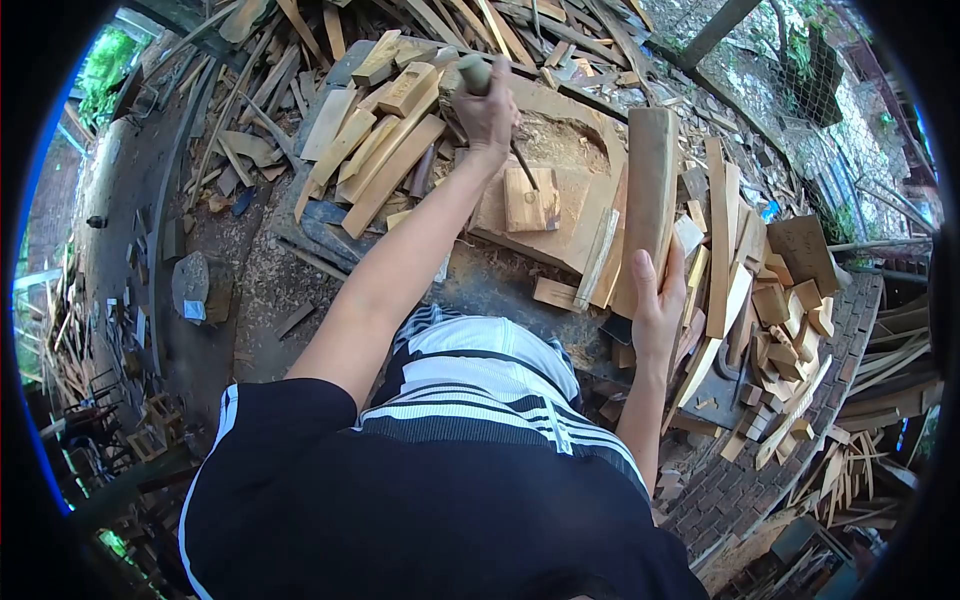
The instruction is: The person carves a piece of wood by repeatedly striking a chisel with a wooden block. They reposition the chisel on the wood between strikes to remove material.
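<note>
Black shirt [420, 510] fills bottom of frame. Left hand [487, 112] fisted around tool handle [474, 70], upper centre, above small wood block [530, 200]. Right hand [655, 300] wrapped around upright plank [650, 190], centre right.

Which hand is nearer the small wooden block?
Left. The left hand, gripping a tool, is just beyond the small wooden block; the right hand holds a plank off to its right.

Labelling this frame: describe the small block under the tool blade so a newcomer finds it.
Start at the big pale slab in the middle of the scrap pile. On its flat front, below the left hand, lies the small block. Unlike the long strips around it, it is squarish, and the dark tool blade meets its top edge.
</note>
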The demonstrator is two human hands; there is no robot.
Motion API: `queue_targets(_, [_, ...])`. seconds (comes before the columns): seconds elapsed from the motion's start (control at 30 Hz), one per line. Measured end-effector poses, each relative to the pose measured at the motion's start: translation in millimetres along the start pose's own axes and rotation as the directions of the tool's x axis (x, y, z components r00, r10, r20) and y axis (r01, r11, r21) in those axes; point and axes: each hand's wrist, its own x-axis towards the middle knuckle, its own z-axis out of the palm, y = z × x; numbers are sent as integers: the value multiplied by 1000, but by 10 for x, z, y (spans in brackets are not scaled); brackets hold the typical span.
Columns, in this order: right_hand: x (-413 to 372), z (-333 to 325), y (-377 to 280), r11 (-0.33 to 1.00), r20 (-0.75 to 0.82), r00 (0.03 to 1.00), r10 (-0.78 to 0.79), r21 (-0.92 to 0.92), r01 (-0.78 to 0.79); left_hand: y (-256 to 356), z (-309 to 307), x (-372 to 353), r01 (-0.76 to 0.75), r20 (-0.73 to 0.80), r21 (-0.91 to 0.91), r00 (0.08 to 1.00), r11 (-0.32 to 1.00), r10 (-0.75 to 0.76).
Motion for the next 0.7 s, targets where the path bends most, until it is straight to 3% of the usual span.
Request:
queue_targets(0.17, [-81,-59,152,999,-26,999,45,18,-45,39,3,-12,-76,65,-7,995,997,77])
queue_targets(0.23, [-97,-71,148,999,-27,999,44,30,-43,-68,-2,-29,-213,95,185,976,959,198])
queue_targets(0.57, [-152,-126,94,997,-48,997,67,-28,-68,-275,48,-123,-270,152,392,962,879,228])
queue_targets(0.7, [-139,-118,175,998,-30,998,49,-47,-50,-231,108,-164,-342,173,388,939,856,297])
